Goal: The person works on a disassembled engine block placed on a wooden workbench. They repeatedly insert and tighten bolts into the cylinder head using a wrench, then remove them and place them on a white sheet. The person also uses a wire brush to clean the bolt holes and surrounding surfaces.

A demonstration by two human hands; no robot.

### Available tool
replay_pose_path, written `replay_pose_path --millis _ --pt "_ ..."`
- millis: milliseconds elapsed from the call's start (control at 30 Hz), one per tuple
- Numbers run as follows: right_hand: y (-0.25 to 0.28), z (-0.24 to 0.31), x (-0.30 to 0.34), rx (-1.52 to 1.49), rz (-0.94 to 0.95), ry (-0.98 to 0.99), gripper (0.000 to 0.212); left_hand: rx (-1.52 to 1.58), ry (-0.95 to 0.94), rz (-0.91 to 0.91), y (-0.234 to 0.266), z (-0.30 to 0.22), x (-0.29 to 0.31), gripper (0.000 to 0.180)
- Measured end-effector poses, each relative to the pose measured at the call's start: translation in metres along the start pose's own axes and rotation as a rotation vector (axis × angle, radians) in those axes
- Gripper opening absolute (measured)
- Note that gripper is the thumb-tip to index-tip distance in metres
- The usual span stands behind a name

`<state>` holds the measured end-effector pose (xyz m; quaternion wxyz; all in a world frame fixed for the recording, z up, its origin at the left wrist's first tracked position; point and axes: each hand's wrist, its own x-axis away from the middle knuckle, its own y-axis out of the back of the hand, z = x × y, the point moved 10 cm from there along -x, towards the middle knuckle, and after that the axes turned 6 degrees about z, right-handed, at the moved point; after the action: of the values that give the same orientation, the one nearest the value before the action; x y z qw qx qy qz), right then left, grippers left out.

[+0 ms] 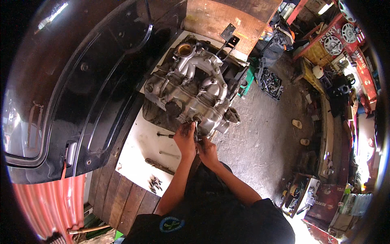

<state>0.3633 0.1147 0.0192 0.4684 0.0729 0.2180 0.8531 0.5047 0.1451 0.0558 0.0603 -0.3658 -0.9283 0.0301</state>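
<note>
Red signs (359, 61) far right; red box (329, 199) lower right.

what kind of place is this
Most likely a car repair workshop. An engine sits on a white board under both hands, left hand and right hand; a crate of tools stands on the floor, and hubcaps hang nearby.

A single head-worn fisheye view looks steeply down from above the person's chest, with both forearms entering from the lower edge and meeting near the middle. It sits close over the desk (140, 148), where the engine block (191, 87) fills the centre. The wide lens bends the edges, taking in a black car panel (81, 89) at left and the workshop floor (264, 134) at right.
</note>
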Motion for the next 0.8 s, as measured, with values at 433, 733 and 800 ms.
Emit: replay_pose_path --millis 433,733,800 --pt "-0.012 0.002 -0.009 0.056 -0.048 -0.006 0.017 0.123 0.101 0.006 0.000 0.015 -0.008 0.018" --pt "0.071 0.052 -0.018 0.157 0.260 -0.217 0.027 0.378 0.172 0.190 -0.004 0.044 -0.017 0.015" --pt "0.083 0.094 -0.040 0.182 0.420 -0.194 0.030 0.431 0.209 0.220 -0.006 0.055 -0.021 0.012"
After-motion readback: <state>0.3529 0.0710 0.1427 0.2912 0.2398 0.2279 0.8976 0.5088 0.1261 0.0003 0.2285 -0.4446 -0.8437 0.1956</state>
